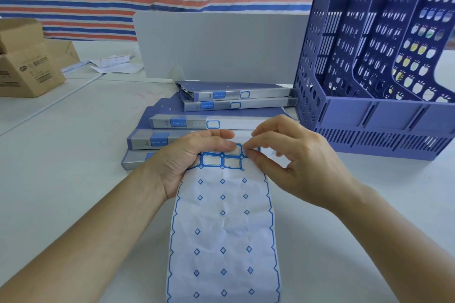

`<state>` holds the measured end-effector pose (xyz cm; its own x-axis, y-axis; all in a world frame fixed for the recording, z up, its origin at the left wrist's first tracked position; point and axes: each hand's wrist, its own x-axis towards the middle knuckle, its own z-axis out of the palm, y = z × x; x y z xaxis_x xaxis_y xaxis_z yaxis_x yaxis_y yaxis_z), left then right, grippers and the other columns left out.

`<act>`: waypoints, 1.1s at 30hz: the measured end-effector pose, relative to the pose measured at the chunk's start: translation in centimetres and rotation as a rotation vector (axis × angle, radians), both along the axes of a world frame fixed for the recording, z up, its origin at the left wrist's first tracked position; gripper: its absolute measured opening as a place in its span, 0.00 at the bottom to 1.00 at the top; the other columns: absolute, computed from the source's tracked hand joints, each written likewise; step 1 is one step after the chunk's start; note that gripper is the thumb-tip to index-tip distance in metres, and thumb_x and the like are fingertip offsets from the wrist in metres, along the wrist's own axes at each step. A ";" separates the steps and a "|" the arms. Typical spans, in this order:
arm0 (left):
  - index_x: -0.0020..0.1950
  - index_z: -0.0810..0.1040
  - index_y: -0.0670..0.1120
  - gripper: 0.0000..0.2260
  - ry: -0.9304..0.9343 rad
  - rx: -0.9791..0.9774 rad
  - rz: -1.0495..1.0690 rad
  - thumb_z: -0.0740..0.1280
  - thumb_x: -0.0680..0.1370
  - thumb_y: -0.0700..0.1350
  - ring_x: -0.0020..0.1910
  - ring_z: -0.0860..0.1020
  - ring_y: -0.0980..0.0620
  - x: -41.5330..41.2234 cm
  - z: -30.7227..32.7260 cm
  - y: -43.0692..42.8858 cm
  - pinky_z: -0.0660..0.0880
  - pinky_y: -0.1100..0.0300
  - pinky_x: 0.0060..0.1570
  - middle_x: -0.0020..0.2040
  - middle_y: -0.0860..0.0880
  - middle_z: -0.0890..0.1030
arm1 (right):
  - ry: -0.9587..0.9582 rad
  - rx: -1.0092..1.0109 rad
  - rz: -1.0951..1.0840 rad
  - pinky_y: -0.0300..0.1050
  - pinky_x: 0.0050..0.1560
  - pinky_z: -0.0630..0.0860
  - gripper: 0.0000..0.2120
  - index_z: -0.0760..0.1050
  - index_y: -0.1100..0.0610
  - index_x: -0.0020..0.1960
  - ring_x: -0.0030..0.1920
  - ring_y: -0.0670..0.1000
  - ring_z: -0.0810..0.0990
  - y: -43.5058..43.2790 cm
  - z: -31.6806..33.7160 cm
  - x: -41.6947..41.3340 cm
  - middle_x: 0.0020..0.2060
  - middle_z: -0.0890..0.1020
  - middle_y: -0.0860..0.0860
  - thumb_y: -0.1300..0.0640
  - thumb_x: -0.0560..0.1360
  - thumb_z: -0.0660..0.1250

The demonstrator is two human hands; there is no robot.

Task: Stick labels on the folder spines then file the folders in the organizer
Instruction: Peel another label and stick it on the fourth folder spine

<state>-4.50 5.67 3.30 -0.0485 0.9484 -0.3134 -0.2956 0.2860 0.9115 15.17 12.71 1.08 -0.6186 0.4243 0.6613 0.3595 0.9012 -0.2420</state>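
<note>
Nearest the lens, bottom centre of the frame, was the label sheet [222, 229], mostly stripped already: plain crinkled backing with little blue diamonds, and only a few blue-bordered labels [222, 161] left at its far end. It's thin paper, so I'd guess it weighs nothing, flops wherever it isn't supported and creases if you look at it wrong.

The left hand [189, 157] was closed on the top left of the sheet, thumb lying across the labels and pinning that end. The right hand [295, 162] had thumb and index finger pinched together right at the upper-right label [246, 152], other fingers fanned out loose. Looked like it was working a corner up, though I couldn't tell if the label had actually lifted.

If I were doing it I'd go for one corner with a nail and peel slow, because these stickers probably curl and stick to themselves, and I'd hold the thing by its edge to keep the glue clean.

Just behind the hands, mid-frame, sat five grey-spined lever files [216, 115] fanned out flat on the white counter [73, 145]. The three farther ones already showed a label on the spine; the two nearer were partly hidden. Those look stiff and easy to grab by the spine. The purple organizer [374, 115] stood upper right, slots empty as far as I could see. A cardboard box [27, 66] sat upper left.
</note>
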 end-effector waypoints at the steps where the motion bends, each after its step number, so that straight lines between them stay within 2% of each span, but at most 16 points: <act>1: 0.59 0.79 0.44 0.20 0.006 -0.002 0.000 0.70 0.67 0.37 0.47 0.84 0.42 0.0 -0.1 0.0 0.81 0.48 0.48 0.53 0.37 0.85 | -0.006 -0.004 0.003 0.49 0.35 0.78 0.07 0.82 0.48 0.53 0.40 0.48 0.78 0.0 0.0 0.0 0.50 0.79 0.43 0.50 0.78 0.68; 4: 0.59 0.79 0.45 0.17 0.065 -0.013 0.006 0.71 0.71 0.35 0.46 0.84 0.42 -0.3 -0.3 0.3 0.81 0.47 0.49 0.52 0.37 0.85 | -0.018 -0.008 0.004 0.48 0.36 0.78 0.07 0.81 0.49 0.53 0.41 0.44 0.77 0.1 -0.2 -0.1 0.50 0.79 0.43 0.50 0.79 0.66; 7: 0.58 0.79 0.46 0.18 0.192 -0.001 0.038 0.74 0.70 0.36 0.45 0.83 0.42 -0.5 -1.0 0.6 0.80 0.45 0.52 0.49 0.39 0.85 | 0.055 -0.083 -0.002 0.45 0.37 0.79 0.07 0.81 0.50 0.52 0.41 0.42 0.78 0.1 -0.3 -0.4 0.50 0.78 0.44 0.51 0.79 0.66; 9: 0.54 0.80 0.47 0.17 0.375 0.062 0.072 0.77 0.68 0.38 0.43 0.83 0.48 -0.6 -1.6 0.8 0.79 0.50 0.50 0.46 0.43 0.86 | 0.153 -0.133 -0.025 0.42 0.37 0.78 0.04 0.81 0.53 0.50 0.42 0.44 0.80 0.2 -0.4 -0.5 0.48 0.78 0.46 0.55 0.78 0.68; 11: 0.51 0.80 0.49 0.16 0.566 0.138 0.084 0.80 0.67 0.42 0.41 0.82 0.55 -0.4 -2.1 1.0 0.77 0.61 0.45 0.43 0.50 0.87 | 0.277 -0.202 -0.108 0.39 0.37 0.78 0.02 0.82 0.54 0.48 0.41 0.45 0.80 0.4 -0.4 -0.7 0.45 0.79 0.47 0.59 0.77 0.70; 13: 0.49 0.80 0.51 0.15 0.718 0.205 0.096 0.80 0.66 0.48 0.40 0.81 0.57 -0.2 -2.6 1.2 0.75 0.68 0.38 0.41 0.52 0.86 | 0.411 -0.372 -0.205 0.41 0.38 0.80 0.03 0.82 0.52 0.46 0.39 0.45 0.81 0.5 -0.2 -0.8 0.41 0.82 0.46 0.58 0.76 0.71; 16: 0.46 0.81 0.51 0.13 0.899 0.339 0.126 0.75 0.69 0.58 0.40 0.80 0.60 0.0 -3.0 1.3 0.76 0.67 0.38 0.41 0.53 0.84 | 0.587 -0.723 -0.236 0.40 0.35 0.79 0.04 0.83 0.52 0.42 0.35 0.47 0.84 0.6 0.2 -1.0 0.33 0.84 0.46 0.60 0.73 0.72; 18: 0.45 0.81 0.49 0.11 0.969 0.467 0.197 0.70 0.74 0.57 0.40 0.79 0.61 -0.6 -3.1 1.4 0.73 0.71 0.38 0.40 0.54 0.83 | 0.625 -0.867 -0.226 0.38 0.35 0.79 0.04 0.83 0.55 0.41 0.33 0.47 0.84 0.6 0.4 -1.0 0.30 0.84 0.47 0.62 0.73 0.72; 20: 0.45 0.81 0.48 0.07 1.086 0.548 0.295 0.68 0.78 0.51 0.40 0.79 0.60 -1.8 -2.9 1.6 0.70 0.74 0.39 0.39 0.55 0.83 | 0.668 -0.997 -0.194 0.40 0.37 0.81 0.04 0.83 0.57 0.41 0.33 0.48 0.84 0.5 0.5 -1.0 0.30 0.84 0.48 0.63 0.73 0.72; 23: 0.46 0.81 0.48 0.03 1.205 0.521 0.430 0.68 0.77 0.43 0.37 0.78 0.57 -3.9 -2.8 1.8 0.71 0.70 0.37 0.38 0.53 0.82 | 0.748 -1.207 -0.113 0.39 0.38 0.80 0.02 0.82 0.60 0.42 0.35 0.50 0.84 0.2 0.6 -1.2 0.32 0.82 0.51 0.64 0.73 0.71; 25: 0.47 0.81 0.48 0.04 1.266 0.444 0.478 0.67 0.76 0.40 0.35 0.77 0.59 -4.7 -2.9 1.7 0.72 0.65 0.37 0.36 0.55 0.80 | 0.795 -1.340 -0.048 0.37 0.36 0.80 0.01 0.81 0.63 0.43 0.35 0.51 0.84 -0.2 0.6 -1.5 0.33 0.82 0.53 0.65 0.74 0.71; 27: 0.47 0.81 0.47 0.04 1.291 0.393 0.449 0.67 0.76 0.39 0.34 0.76 0.61 -5.3 -3.4 1.1 0.75 0.58 0.41 0.35 0.57 0.78 | 0.794 -1.439 0.010 0.37 0.36 0.81 0.00 0.80 0.63 0.45 0.35 0.51 0.85 -0.6 0.5 -1.8 0.34 0.82 0.55 0.67 0.74 0.70; 29: 0.46 0.81 0.48 0.04 1.295 0.367 0.381 0.68 0.75 0.40 0.36 0.77 0.58 -5.9 -4.2 0.0 0.77 0.55 0.44 0.36 0.57 0.79 | 0.746 -1.494 0.062 0.37 0.37 0.81 0.01 0.80 0.63 0.46 0.36 0.50 0.84 -1.1 0.4 -2.1 0.36 0.83 0.56 0.66 0.74 0.71; 31: 0.45 0.82 0.49 0.05 1.400 0.367 0.326 0.70 0.73 0.48 0.42 0.79 0.53 -6.7 -4.9 -1.1 0.77 0.54 0.48 0.40 0.54 0.81 | 0.694 -1.503 0.102 0.38 0.38 0.81 0.02 0.81 0.62 0.47 0.36 0.50 0.84 -1.5 0.3 -2.3 0.37 0.81 0.54 0.64 0.74 0.71; 33: 0.48 0.83 0.49 0.19 1.548 0.354 0.296 0.66 0.69 0.62 0.49 0.77 0.50 -7.4 -5.6 -1.6 0.74 0.53 0.50 0.45 0.52 0.81 | 0.662 -1.500 0.121 0.38 0.39 0.81 0.02 0.82 0.61 0.45 0.35 0.49 0.82 -1.9 0.2 -2.6 0.35 0.80 0.52 0.62 0.74 0.72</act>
